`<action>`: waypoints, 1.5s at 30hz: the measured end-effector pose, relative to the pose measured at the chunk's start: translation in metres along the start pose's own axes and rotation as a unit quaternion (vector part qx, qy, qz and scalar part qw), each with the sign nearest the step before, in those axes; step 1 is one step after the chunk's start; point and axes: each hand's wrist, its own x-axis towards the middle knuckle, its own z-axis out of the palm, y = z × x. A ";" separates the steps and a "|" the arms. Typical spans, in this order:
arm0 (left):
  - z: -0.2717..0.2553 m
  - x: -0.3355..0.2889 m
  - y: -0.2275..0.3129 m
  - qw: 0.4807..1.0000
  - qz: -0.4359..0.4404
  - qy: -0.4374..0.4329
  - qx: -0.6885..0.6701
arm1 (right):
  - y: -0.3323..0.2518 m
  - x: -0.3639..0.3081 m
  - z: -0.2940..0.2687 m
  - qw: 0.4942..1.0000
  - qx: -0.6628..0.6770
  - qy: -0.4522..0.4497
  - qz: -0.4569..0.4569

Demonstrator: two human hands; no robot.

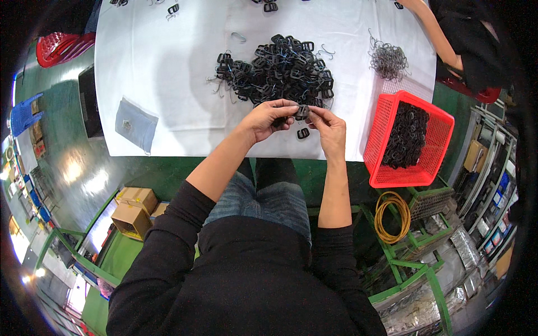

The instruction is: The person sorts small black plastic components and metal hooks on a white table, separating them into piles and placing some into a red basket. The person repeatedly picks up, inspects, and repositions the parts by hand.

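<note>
Between my two hands is a small black plastic buckle, held above the near part of the white-covered table. My left hand pinches its left side with thumb and forefinger, the other fingers curled in. On the right edge, my right hand grips it with closed fingertips. Just below lies a single loose black buckle. Right beyond my fingers rises a large heap of black buckles, with thin metal hooks sticking out at its sides.
A red plastic basket holding many black buckles stands at the table's right corner. Behind it lies a tangle of metal wire hooks. A grey-blue cloth pouch rests at left. Another person's arm reaches in from the far right.
</note>
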 end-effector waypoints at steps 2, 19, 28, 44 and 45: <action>-0.002 -0.001 0.000 1.000 -0.008 0.005 -0.029 | -0.001 -0.001 0.004 0.999 0.031 -0.003 0.022; -0.004 -0.005 0.004 0.997 0.065 0.038 -0.011 | 0.008 0.004 0.013 0.902 0.339 -0.083 0.253; -0.005 -0.002 0.001 0.990 0.132 0.043 -0.009 | 0.016 0.013 0.017 0.838 0.448 -0.051 0.308; -0.002 0.009 -0.004 0.970 0.230 0.069 0.045 | 0.005 0.009 0.039 0.861 0.406 0.103 0.287; -0.002 0.009 -0.004 0.967 0.239 0.064 0.061 | 0.004 0.009 0.040 0.864 0.405 0.106 0.280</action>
